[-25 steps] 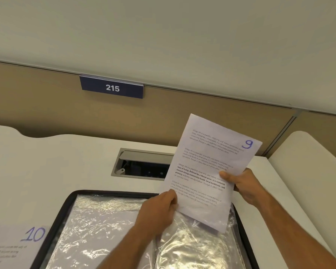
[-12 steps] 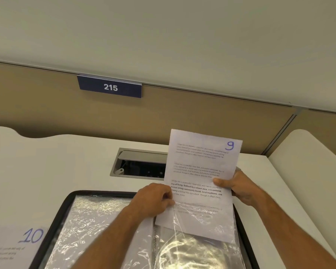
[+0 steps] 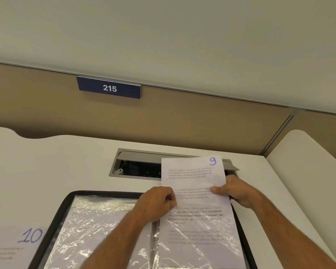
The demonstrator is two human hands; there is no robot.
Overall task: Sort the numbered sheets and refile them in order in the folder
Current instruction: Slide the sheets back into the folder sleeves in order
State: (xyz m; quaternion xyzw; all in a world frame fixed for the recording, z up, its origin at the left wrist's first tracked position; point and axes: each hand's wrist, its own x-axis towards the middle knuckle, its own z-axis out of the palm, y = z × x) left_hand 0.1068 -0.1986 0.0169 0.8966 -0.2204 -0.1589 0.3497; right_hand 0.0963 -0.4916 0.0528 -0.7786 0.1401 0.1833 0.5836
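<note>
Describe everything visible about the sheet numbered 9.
The sheet numbered 9 is white paper carrying several blocks of small printed text, one partly bold, with a 9 handwritten in blue at its top right corner. It stands nearly upright, its lower half already inside a crinkled clear plastic sleeve on the right side of the open black-edged folder. The left hand pinches at its left edge, where the sleeve opens; the right hand grips its right edge, thumb on the front.
</note>
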